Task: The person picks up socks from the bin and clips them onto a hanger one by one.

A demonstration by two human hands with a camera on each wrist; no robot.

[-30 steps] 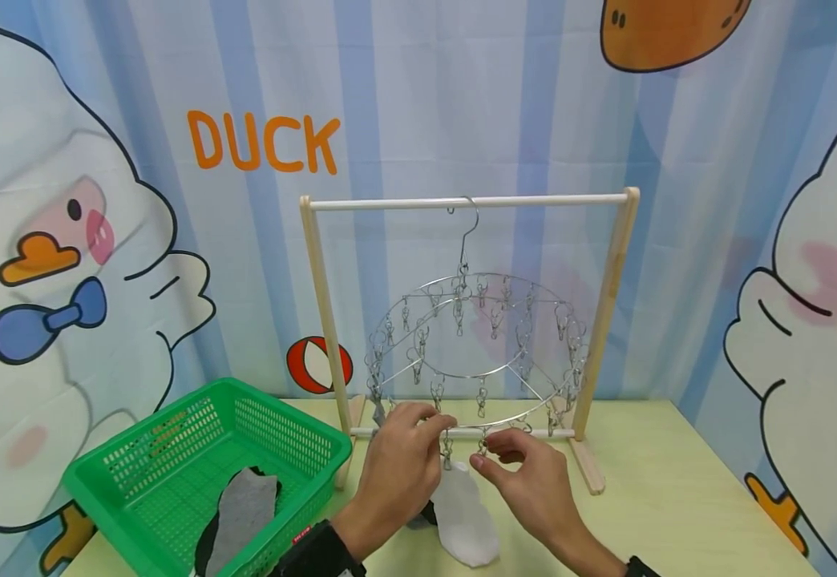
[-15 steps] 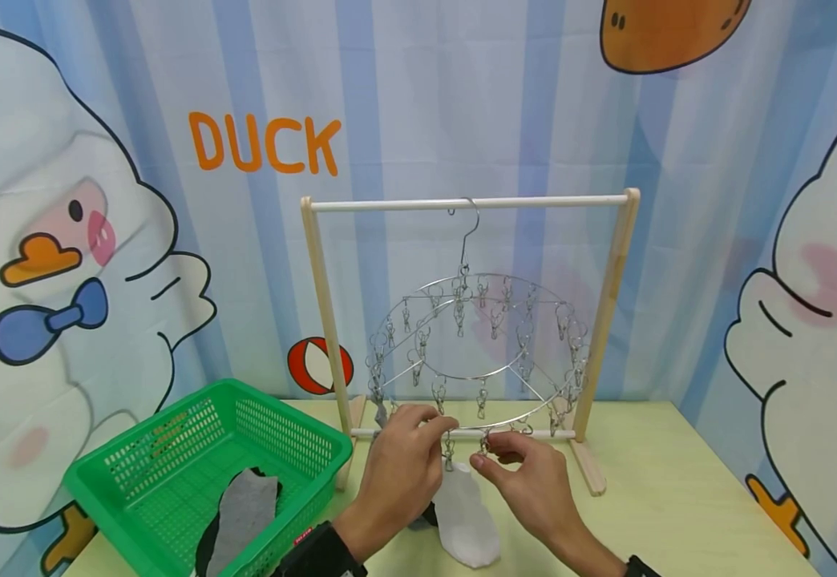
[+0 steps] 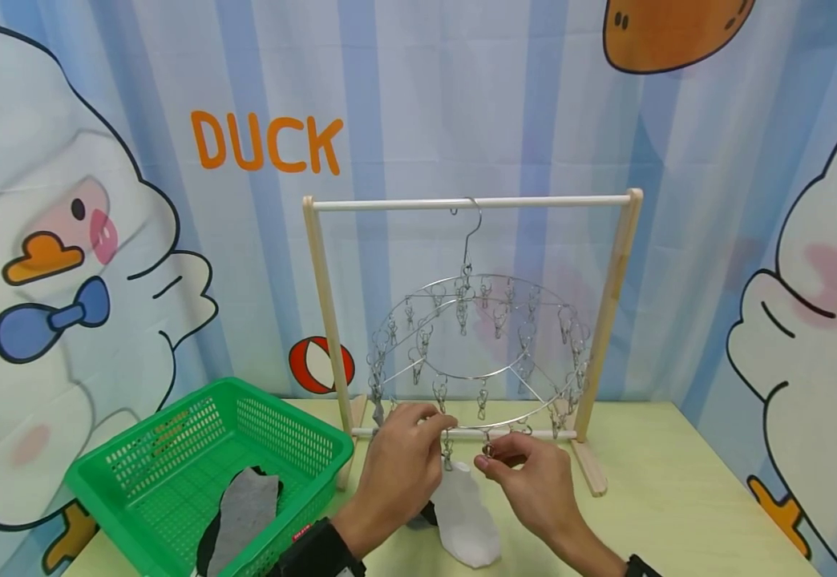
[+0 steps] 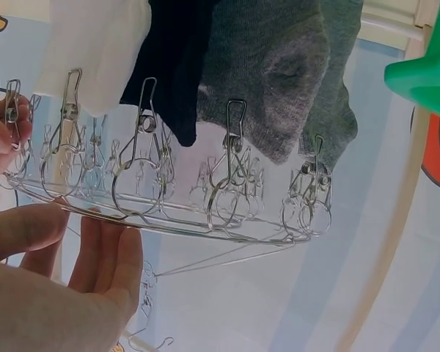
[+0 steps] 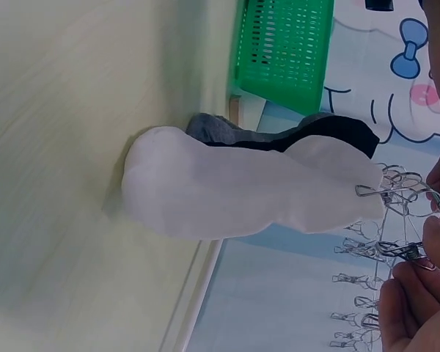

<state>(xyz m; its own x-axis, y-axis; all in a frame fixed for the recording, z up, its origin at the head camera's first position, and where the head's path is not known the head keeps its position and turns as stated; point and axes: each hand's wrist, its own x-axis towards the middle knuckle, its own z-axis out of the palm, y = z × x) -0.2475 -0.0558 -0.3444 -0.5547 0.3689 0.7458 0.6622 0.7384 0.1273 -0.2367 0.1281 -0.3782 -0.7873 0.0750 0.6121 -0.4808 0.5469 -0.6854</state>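
Note:
A round metal sock hanger with clips around its rim hangs in front of me. My left hand holds the near edge of its wire ring between thumb and fingers. Just to the right, my right hand pinches a wire clip on the same rim, with no sock in it. A white sock hangs from the clip between my hands. Beside it, a black sock and grey socks hang from neighbouring clips, mostly hidden behind my left hand in the head view.
The hanger's hook sits over the white bar of a wooden stand. At left on the table is a green basket holding grey and black socks. A duck-print curtain stands behind.
My right fingertips have shifted slightly right, with thumb and index closer together at the clip. My left hand and the white sock stay in place.

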